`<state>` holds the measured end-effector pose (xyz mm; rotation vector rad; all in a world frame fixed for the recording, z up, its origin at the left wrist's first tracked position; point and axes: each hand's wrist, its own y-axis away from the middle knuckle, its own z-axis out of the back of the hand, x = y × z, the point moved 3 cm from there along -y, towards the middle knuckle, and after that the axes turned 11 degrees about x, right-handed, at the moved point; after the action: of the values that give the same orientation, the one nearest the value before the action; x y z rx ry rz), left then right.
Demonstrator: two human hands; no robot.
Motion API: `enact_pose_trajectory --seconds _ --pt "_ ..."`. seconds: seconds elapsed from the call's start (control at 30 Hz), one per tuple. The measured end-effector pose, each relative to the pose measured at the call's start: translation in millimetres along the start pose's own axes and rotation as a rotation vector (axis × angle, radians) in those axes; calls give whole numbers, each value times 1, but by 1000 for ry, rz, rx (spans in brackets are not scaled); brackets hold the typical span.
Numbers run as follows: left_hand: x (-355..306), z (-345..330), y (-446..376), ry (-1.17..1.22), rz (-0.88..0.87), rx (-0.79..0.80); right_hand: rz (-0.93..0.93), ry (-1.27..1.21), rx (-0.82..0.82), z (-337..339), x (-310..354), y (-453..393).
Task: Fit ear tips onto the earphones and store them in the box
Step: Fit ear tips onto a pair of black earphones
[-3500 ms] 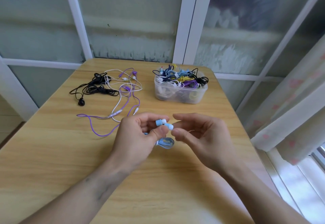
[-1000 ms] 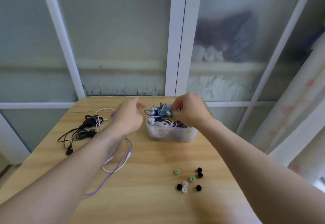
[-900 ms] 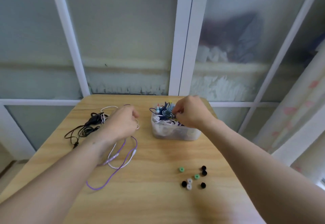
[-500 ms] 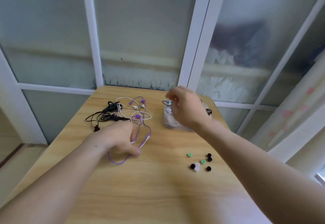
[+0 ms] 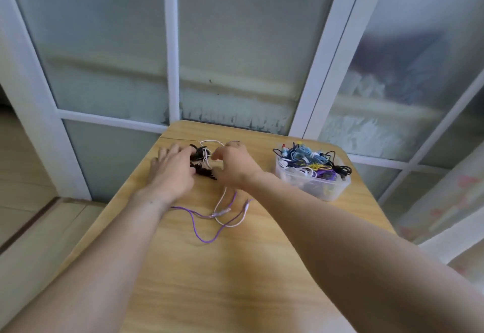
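Left of the box point(image 5: 311, 183), both hands over the black earphones point(image 5: 203, 169): left hand point(image 5: 171, 169) flat, nearer; right hand point(image 5: 234, 164) curled, grip unclear.

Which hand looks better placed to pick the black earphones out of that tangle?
Probably the left hand: its fingers lie right against the black earphones. The right hand sits over the white cable beside them, apparently pinching it.
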<state>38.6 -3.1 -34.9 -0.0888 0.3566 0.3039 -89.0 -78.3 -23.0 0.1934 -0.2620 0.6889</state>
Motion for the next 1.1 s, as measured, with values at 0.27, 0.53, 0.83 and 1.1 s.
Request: enact_pose_trajectory --seconds 0.27,0.53,0.83,1.1 --pt "14 -1 -6 32 26 -39 31 180 -68 -17 20 -24" --pt "-6 50 21 420 -84 -469 194 -353 -368 28 18 29" --pt "-98 47 72 1067 -308 242 245 -1359 -318 67 -11 129" --pt "-139 -8 116 1587 -55 760 204 -874 -422 35 -55 204"
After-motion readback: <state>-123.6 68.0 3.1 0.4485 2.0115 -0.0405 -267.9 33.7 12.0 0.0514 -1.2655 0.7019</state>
